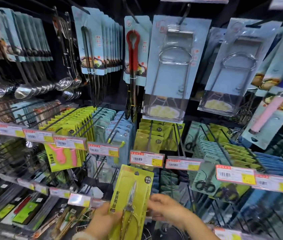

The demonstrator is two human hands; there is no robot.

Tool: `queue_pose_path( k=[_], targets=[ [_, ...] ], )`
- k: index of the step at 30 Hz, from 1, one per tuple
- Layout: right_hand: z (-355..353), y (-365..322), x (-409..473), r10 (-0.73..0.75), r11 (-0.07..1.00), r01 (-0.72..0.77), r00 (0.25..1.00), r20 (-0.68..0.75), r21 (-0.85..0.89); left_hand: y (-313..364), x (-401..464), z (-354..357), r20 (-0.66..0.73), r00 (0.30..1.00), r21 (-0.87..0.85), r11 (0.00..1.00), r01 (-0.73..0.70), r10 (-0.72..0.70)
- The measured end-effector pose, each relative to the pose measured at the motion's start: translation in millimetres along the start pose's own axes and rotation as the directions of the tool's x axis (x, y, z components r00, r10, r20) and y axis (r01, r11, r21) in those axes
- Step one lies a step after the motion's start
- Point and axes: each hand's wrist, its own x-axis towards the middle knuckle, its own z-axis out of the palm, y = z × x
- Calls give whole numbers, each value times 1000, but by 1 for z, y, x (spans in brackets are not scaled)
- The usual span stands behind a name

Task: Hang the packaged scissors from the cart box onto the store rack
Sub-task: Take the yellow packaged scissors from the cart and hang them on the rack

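Observation:
A packaged pair of scissors (131, 193) on a yellow-green card stands upright at the bottom middle, its hang hole at the top. My left hand (102, 220) grips the card's lower left edge. My right hand (165, 209) holds its right edge, fingers curled behind it. The pack is below a peg (150, 135) that carries matching yellow-green scissors packs (148, 141) above a price tag (146, 159). The cart box is out of view.
The store rack is full of hanging goods: tongs (133, 54) and wire holders (173, 66) above, ladles (24, 90) at the left, more scissors packs (224, 153) at the right. Black pegs with price tags (102, 149) jut toward me across the middle.

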Motion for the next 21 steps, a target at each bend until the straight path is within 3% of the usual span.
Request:
queue_pose_path(
  k=[2, 5, 8, 15, 21],
  targets=[
    [9, 9, 3, -29, 1000, 30, 1000, 9, -11, -4, 6, 9, -1, 1000, -12, 1000, 21, -21],
    [12, 14, 2, -93, 995, 98, 983, -159, 24, -8, 12, 19, 35, 999, 76, 997, 22, -25],
    [7, 10, -4, -142, 989, 150, 958, -249, 14, -3, 13, 29, 45, 998, 55, 998, 36, -38],
    [-6, -20, -11, -271, 959, 283, 891, -364, -21, 32, 15, 45, 31, 992, 34, 992, -123, 122],
    [-5, -26, 2, -238, 971, 226, 896, -375, -76, 34, 12, 46, 15, 992, -29, 992, -122, 122]
  ],
)
